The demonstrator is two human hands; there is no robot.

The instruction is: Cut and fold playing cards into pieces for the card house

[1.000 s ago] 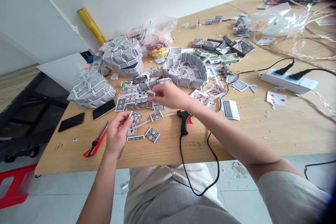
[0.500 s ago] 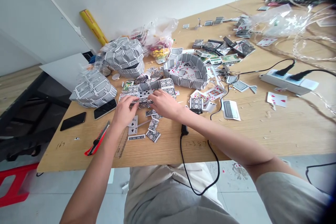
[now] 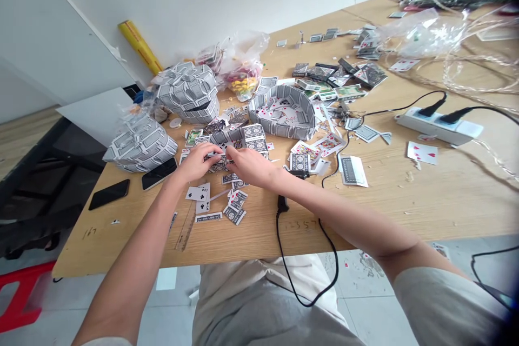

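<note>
A small box made of dark-backed playing cards (image 3: 254, 139) lies on the table in front of me. On its near left side is my left hand (image 3: 199, 162), its fingers bent and closed at the box's edge. My right hand (image 3: 245, 164) is beside it, fingers curled together over the near wall. The fingertips are close to each other, and what they pinch is too small to make out. Loose cards (image 3: 198, 193) and folded card pieces (image 3: 235, 208) lie just below the hands, next to a clear ruler (image 3: 185, 231).
Behind is a heart-shaped card tray (image 3: 284, 127). Card-built baskets (image 3: 140, 146) and two phones (image 3: 109, 193) stand and lie to the left. A power strip (image 3: 438, 125), black cables, card boxes (image 3: 351, 92) and plastic bags (image 3: 425, 32) occupy the right and back.
The view has shifted slightly. Both hands have drawn closer together at the box's near wall. Another loose card shows below my left hand, and the red cutter is now hidden from view.
</note>
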